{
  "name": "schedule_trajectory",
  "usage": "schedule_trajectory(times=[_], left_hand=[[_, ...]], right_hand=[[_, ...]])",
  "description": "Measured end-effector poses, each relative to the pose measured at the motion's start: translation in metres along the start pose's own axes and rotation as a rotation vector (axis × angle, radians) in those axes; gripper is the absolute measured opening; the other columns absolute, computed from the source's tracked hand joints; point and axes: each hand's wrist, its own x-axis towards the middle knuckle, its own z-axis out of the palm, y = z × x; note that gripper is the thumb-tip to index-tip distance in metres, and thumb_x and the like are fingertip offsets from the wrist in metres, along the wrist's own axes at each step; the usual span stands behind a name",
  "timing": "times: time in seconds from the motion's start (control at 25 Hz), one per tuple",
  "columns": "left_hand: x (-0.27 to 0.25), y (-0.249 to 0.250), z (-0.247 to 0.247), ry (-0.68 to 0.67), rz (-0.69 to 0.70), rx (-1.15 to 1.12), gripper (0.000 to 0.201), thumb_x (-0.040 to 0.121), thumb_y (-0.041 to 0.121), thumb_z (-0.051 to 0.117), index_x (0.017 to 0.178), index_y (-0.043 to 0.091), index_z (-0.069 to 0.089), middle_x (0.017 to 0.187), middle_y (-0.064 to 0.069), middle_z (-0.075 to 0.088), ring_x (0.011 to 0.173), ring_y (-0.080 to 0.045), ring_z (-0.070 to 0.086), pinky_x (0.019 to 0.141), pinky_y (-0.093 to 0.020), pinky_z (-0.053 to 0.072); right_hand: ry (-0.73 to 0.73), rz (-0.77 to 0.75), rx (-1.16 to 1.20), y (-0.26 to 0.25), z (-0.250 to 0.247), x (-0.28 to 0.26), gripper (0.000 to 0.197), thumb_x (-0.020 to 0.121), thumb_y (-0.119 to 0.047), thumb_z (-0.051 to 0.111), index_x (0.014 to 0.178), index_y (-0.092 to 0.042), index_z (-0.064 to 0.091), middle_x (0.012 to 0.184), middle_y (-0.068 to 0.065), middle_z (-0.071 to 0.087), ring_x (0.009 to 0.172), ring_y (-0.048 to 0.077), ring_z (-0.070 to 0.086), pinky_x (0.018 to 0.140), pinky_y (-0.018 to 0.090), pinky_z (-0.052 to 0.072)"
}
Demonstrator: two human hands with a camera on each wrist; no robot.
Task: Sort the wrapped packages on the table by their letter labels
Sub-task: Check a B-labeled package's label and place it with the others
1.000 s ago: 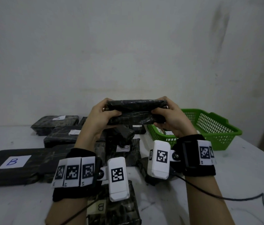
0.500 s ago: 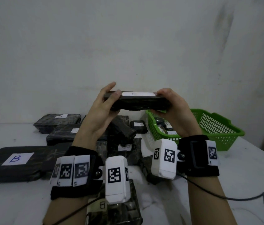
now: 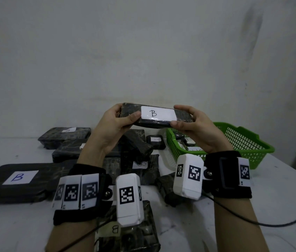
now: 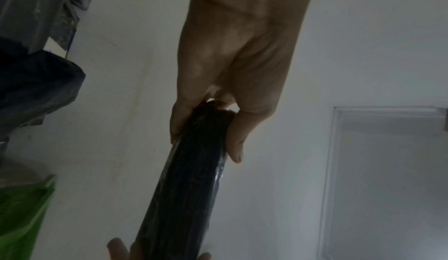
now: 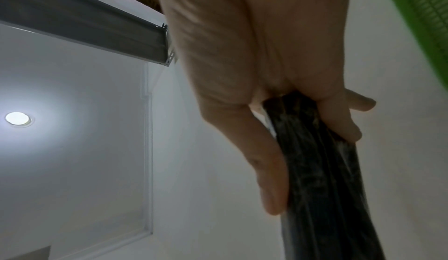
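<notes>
Noting items by size, clock directions read off the head view.
Table [image 3: 252, 206]: white, scuffed top; carries the packages and basket.
Big flat package [image 3: 12, 184]: dark wrap, at 8 o'clock, lying flat, white label reading B facing up.
Basket [image 3: 241, 140]: green plastic mesh, at 3 o'clock on the table, just beyond the right wrist; labelled items lie inside, letters unreadable.
Package pile [image 3: 138, 151]: several dark wrapped packages heaped at centre between the forearms, overlapping; one label partly visible, letter unclear.
Far package [image 3: 65, 137]: at 10 o'clock, flat, small label on top, letter too faint to read.
Near package [image 3: 140, 239]: at 6 o'clock, partly under the left wrist camera; its label reads B, seen upside down.
Held package [image 3: 154, 115]: long, dark, plastic-wrapped; raised above the pile at 12 o'clock, clear of the table, roughly level, white label with a B turned toward the head camera.
Left hand [image 3: 114, 126]: clamps the held package's left end, thumb on the label face beside the label's edge, fingers behind; left wrist view shows thumb and fingers pressed on opposite faces.
Right hand [image 3: 192, 128]: clamps the right end likewise, thumb on the near face by the label's corner, fingers wrapped round the back.
Small package [image 3: 155, 141]: dark, at 1 o'clock between pile and basket, label letter unclear.
Cable [image 3: 270, 223]: black, trails from the right wrist across the table toward 4 o'clock.
</notes>
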Motion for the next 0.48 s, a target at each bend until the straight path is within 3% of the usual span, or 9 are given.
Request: schedule_trajectory(times=[0.12,0.2,0.36,0.48], left_hand=[[-0.0006,0.0001,0.0001,-0.010,0.023,0.014,0.021,0.078,0.001,0.058,0.098,0.006,0.055,0.096,-0.007,0.064,0.082,-0.011,0.065,0.077,-0.018,0.055],[-0.0002,-0.0003,-0.0003,0.011,0.046,0.035,0.016,0.083,-0.001,0.056,0.096,0.008,0.056,0.094,-0.005,0.064,0.080,-0.008,0.065,0.077,-0.018,0.055],[0.0000,0.0000,0.0002,0.055,0.069,0.107,0.018,0.083,-0.003,0.057,0.091,0.013,0.056,0.091,-0.003,0.063,0.081,-0.011,0.063,0.075,-0.018,0.055],[0.0004,-0.0002,0.0017,0.098,0.084,0.137,0.020,0.081,-0.005,0.058,0.088,0.014,0.056,0.086,-0.002,0.061,0.079,-0.011,0.061,0.071,-0.017,0.056]], right_hand=[[0.040,-0.044,-0.090,0.0001,-0.0013,-0.0007,0.065,0.058,-0.005,0.073,0.120,-0.011,0.051,0.102,0.005,0.059,0.088,0.016,0.063,0.078,0.022,0.056],[0.070,-0.095,-0.138,-0.0008,-0.0003,-0.0010,0.059,0.055,-0.013,0.075,0.110,-0.011,0.056,0.100,0.004,0.063,0.090,0.017,0.063,0.083,0.027,0.055],[0.111,-0.144,-0.146,-0.0001,0.0037,0.0003,0.035,0.070,0.005,0.071,0.098,-0.010,0.056,0.090,0.003,0.062,0.080,0.014,0.063,0.073,0.024,0.058],[0.127,-0.147,-0.109,0.0003,0.0076,0.0004,0.032,0.071,0.010,0.070,0.091,-0.010,0.055,0.088,0.005,0.061,0.075,0.014,0.063,0.066,0.022,0.058]])
